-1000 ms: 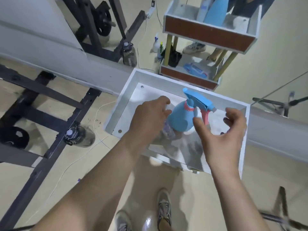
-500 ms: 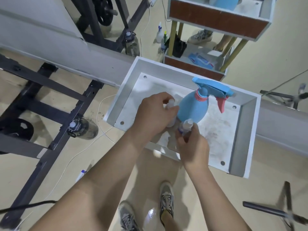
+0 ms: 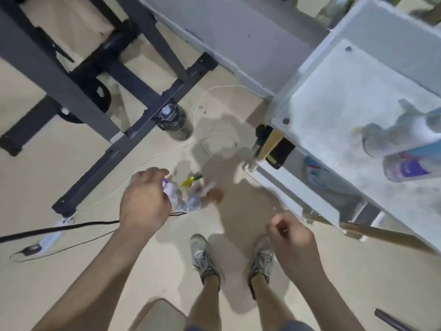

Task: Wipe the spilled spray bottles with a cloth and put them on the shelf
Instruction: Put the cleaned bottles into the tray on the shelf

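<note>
Several small spray bottles (image 3: 193, 199) lie in a blurred heap on the floor, one with a yellow-green top (image 3: 189, 181), one with an orange cap (image 3: 213, 195). My left hand (image 3: 143, 201) hangs just left of the heap, fingers bent down near a purple-topped bottle; whether it touches is unclear. My right hand (image 3: 293, 237) hovers lower right, fingers loosely curled, holding nothing. On the white shelf tray (image 3: 346, 91) at the right stand a blurred blue-white bottle (image 3: 401, 139) and a purple-labelled bottle (image 3: 405, 168). No cloth is in view.
A black metal frame (image 3: 95, 91) crosses the upper left, with a dark water jug (image 3: 175, 123) beside it. A white power strip (image 3: 51, 237) and cables lie on the left floor. My feet (image 3: 205, 256) stand below the heap. A lower shelf level (image 3: 315, 170) holds a blue packet.
Both hands have left the bottles on the shelf tray. The view has swung down to the floor, and my left hand now hangs by the heap of bottles there.
</note>
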